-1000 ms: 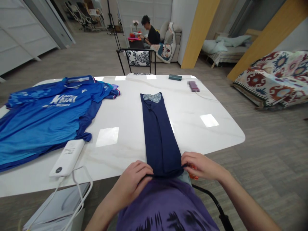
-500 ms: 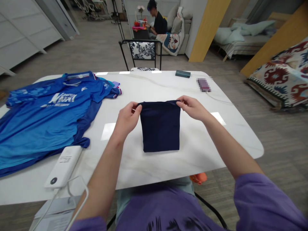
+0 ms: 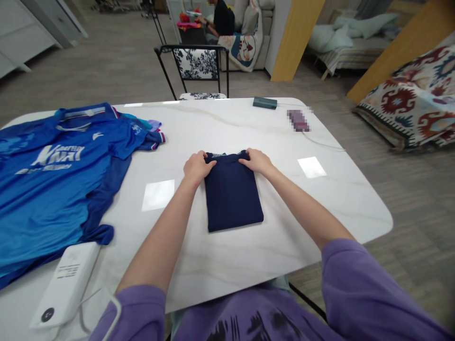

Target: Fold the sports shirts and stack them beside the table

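Two hands at the top corners of a folded navy garment (image 3: 232,192), mid-frame on the white table (image 3: 284,255).

The left hand (image 3: 198,166) has its fingers closed on the garment's upper left corner, thumb on top; the right hand (image 3: 258,161) grips the upper right corner the same way; a patterned patch shows at the top edge between them; blue jerseys (image 3: 67,175) lie spread at the left of the frame, a white device (image 3: 67,284) with a cable just below them at lower left; a dark green case (image 3: 265,103) and a pixelated purple item (image 3: 298,121) rest at upper right of the table.
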`<state>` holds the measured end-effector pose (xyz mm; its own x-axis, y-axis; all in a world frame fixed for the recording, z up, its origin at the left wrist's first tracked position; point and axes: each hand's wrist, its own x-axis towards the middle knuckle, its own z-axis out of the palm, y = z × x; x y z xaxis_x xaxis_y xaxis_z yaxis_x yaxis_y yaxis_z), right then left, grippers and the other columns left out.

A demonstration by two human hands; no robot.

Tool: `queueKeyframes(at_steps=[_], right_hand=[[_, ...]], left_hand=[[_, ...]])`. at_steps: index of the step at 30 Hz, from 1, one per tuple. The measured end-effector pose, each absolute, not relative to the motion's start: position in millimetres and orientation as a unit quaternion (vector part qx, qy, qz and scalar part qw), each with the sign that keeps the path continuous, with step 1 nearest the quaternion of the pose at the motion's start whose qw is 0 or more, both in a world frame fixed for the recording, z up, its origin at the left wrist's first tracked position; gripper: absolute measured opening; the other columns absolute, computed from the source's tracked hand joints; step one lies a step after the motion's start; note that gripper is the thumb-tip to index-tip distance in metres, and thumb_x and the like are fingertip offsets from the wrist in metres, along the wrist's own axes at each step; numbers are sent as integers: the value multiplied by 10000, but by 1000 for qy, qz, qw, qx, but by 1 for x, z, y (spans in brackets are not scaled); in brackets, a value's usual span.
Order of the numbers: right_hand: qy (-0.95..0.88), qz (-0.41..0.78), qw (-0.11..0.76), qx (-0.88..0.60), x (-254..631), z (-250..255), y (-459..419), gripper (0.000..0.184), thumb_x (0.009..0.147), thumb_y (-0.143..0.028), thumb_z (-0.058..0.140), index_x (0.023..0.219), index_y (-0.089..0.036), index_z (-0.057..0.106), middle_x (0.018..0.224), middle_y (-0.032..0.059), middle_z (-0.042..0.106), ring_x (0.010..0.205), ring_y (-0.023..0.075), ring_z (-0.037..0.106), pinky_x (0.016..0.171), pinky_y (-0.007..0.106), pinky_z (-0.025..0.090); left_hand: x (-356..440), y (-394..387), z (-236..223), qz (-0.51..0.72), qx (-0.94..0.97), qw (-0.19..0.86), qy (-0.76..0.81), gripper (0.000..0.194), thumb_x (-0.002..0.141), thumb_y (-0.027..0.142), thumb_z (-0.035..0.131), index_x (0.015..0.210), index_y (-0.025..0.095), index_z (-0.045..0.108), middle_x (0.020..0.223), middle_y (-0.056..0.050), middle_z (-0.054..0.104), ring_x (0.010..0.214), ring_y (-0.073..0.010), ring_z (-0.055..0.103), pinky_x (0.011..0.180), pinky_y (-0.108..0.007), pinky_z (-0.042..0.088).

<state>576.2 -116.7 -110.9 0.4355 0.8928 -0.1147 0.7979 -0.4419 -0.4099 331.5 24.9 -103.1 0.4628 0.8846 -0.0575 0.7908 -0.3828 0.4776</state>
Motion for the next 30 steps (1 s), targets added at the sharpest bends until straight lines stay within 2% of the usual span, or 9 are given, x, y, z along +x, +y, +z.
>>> queueKeyframes(at_steps=[3, 5, 10, 14, 17, 20, 24, 27, 30], right_hand=[[-508, 162, 201, -822, 568, -100, -121, 411, 1125, -553, 653, 1396, -248, 601, 1301, 113, 787, 1189, 318, 727, 1029, 434, 578], [-497, 170, 268, -808, 562, -87, -133, 396, 1160, -551, 567, 1435, -269, 525, 1283, 85, 782, 1186, 295, 732, 1044, 414, 569], [-479, 120, 450, -744, 556, -42, -208, 420, 1169, -633, 461, 1426, -302, 432, 1306, 53, 736, 1184, 254, 726, 1067, 394, 580], [-445, 44, 510, -735, 565, 3, -299, 546, 1140, -740, 490, 1472, -309, 447, 1293, 82, 703, 1203, 303, 723, 1015, 450, 628], [-442, -19, 526, -726, 591, 38, -373, 625, 1110, -794, 533, 1510, -317, 472, 1274, 82, 691, 1226, 310, 730, 995, 450, 650], [-446, -45, 512, -733, 644, 61, -434, 650, 1087, -792, 599, 1512, -309, 510, 1256, 63, 716, 1185, 293, 756, 979, 452, 659], [-423, -36, 436, -794, 749, 39, -471, 632, 1075, -743, 664, 1492, -275, 581, 1239, 64, 773, 1159, 313, 772, 999, 500, 663], [-373, -30, 341, -862, 813, -9, -467, 600, 1081, -646, 687, 1492, -212, 625, 1276, 132, 803, 1203, 361, 769, 1092, 573, 635], [-357, -34, 232, -904, 830, -61, -454, 624, 1110, -575, 622, 1569, -153, 627, 1562, 227, 693, 1455, 425, 659, 1246, 649, 525]], left_hand=[[335, 16, -94, 141, 825, 246, 489, 353, 1021, 486, 777, 1201, 241, 597, 1206, -115, 778, 1125, -295, 719, 1027, -416, 533], [332, 3, -83, 205, 820, 266, 464, 332, 1039, 487, 748, 1171, 248, 560, 1163, -85, 761, 1037, -253, 706, 963, -373, 536], [321, -52, -28, 401, 770, 378, 322, 415, 958, 517, 826, 1040, 266, 506, 937, 21, 650, 762, -157, 600, 677, -270, 477], [326, -126, 40, 427, 764, 437, 205, 457, 929, 519, 890, 969, 255, 520, 852, 38, 577, 695, -127, 538, 593, -242, 431], [351, -184, 79, 415, 768, 472, 122, 484, 939, 531, 905, 918, 242, 518, 833, 36, 536, 699, -113, 554, 579, -217, 436], [406, -220, 87, 374, 755, 533, 75, 553, 930, 594, 913, 912, 243, 487, 810, 43, 551, 669, -111, 612, 552, -200, 470], [516, -235, 41, 248, 743, 616, 87, 547, 972, 632, 854, 931, 242, 473, 821, 28, 645, 668, -144, 697, 528, -219, 531], [588, -236, -12, 153, 818, 524, 182, 427, 1050, 583, 765, 996, 224, 540, 1016, -60, 737, 873, -216, 787, 666, -299, 619], [617, -234, -55, 106, 881, 391, 245, 406, 999, 465, 848, 1182, 199, 602, 1363, -186, 715, 1191, -329, 782, 929, -426, 633]])
